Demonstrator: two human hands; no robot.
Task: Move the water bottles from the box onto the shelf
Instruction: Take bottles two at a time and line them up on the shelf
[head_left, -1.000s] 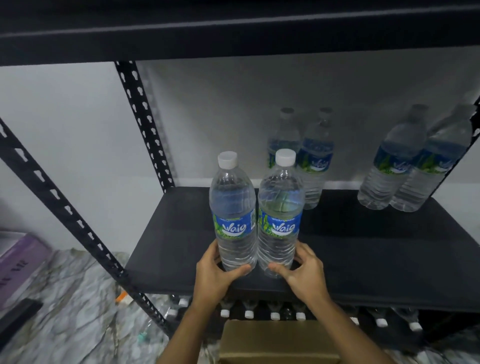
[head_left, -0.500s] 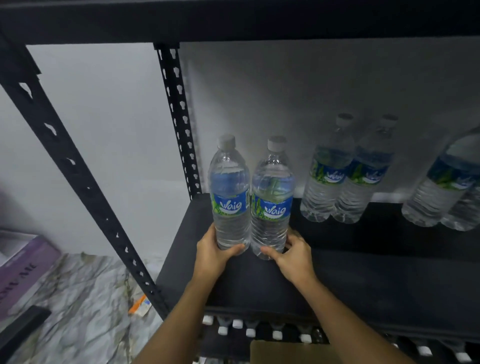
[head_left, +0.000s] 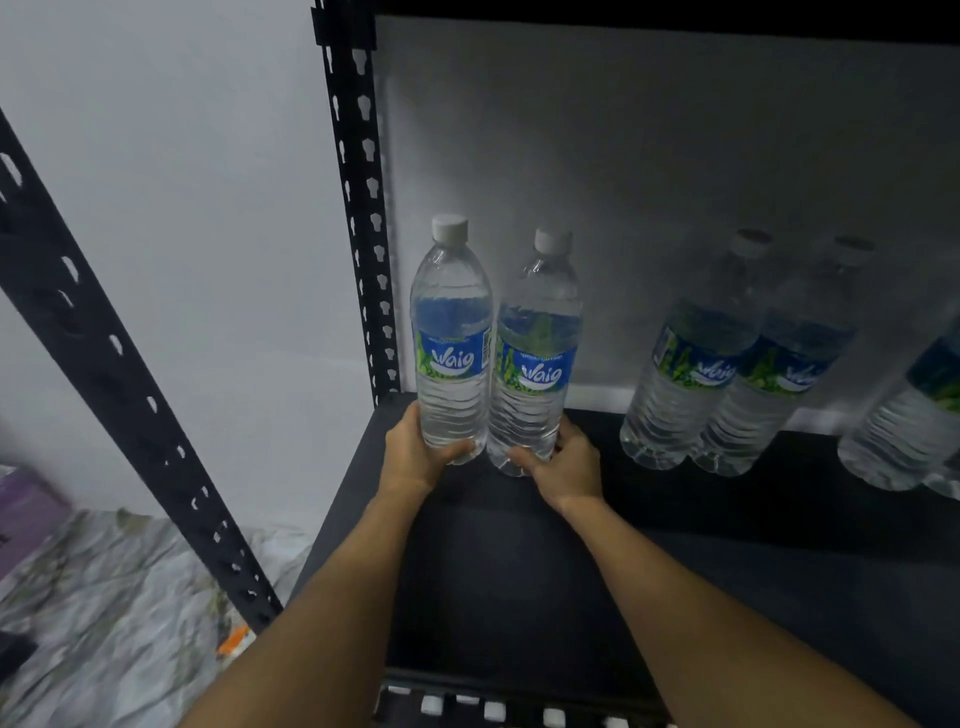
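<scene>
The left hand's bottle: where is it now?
Head view: the left bottle is near the shelf's back left corner, by the post, beside the right hand's bottle.

Black shelf board in a slotted steel frame, w/ the back-left post at its corner. Along the back wall: bottle A & bottle B, upright & touching, w/ the left hand and right hand round their bases, so can't tell if they rest on the board. To the R stand bottle C touching bottle D, then bottle E, cut off at the edge.
</scene>
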